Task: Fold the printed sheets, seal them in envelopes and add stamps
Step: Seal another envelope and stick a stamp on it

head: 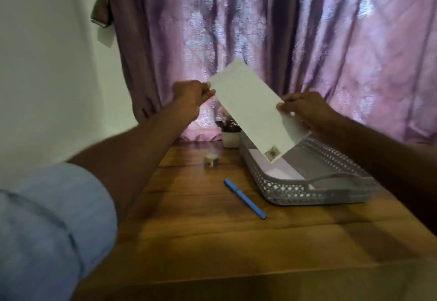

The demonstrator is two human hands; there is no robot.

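Holding stamped envelope (pixel 254 109) above paper-lined grey tray (pixel 314 192), both hands.

Rolled light-blue sleeve (pixel 47 218), bare forearms

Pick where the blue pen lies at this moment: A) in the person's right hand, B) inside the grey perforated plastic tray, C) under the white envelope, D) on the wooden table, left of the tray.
D: the blue pen lies bare on the wooden table, left of the grey perforated plastic tray, untouched by either hand.
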